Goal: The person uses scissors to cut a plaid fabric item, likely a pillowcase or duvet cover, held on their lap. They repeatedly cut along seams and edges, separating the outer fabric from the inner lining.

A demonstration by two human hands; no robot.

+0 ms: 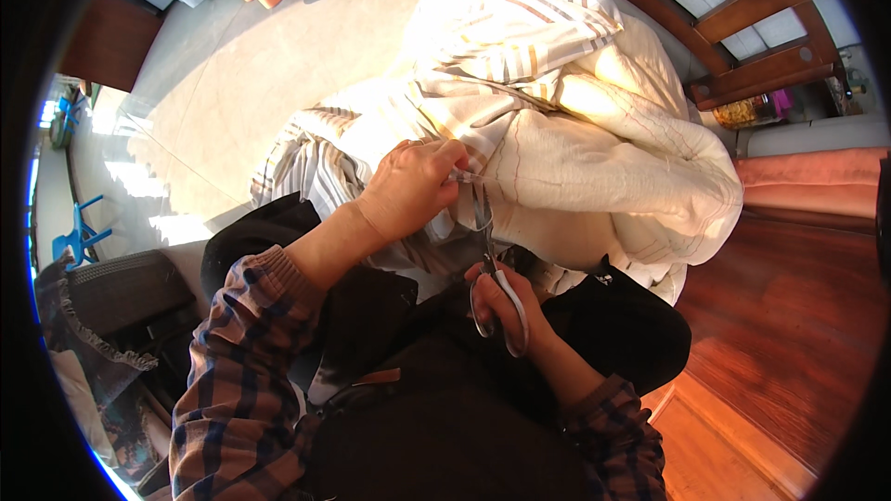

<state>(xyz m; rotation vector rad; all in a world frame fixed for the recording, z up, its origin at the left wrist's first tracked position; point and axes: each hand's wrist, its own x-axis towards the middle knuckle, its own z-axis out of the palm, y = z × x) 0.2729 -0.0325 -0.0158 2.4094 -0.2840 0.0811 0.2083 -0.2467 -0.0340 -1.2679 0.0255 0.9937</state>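
A bulky cream quilt (571,160) with stitched lines and a striped cover (501,42) lies bunched before me, partly over my lap. My left hand (414,181) pinches a thin white thread (480,177) at the quilt's near edge. In my right hand (515,306) is a pair of scissors (485,223) with pale handles, my fingers through the loops. Their blades point away from me, right by my left fingertips and the thread. Whether the blades are fully closed is hard to make out.
A reddish wooden surface (786,285) lies to my right, beside an orange cushion (807,181). Wood-framed furniture (759,0) stands at the far right, near a jar (745,111). On the left are a blue stool (80,233), a dark chair (132,285) and sunlit floor tiles (230,83).
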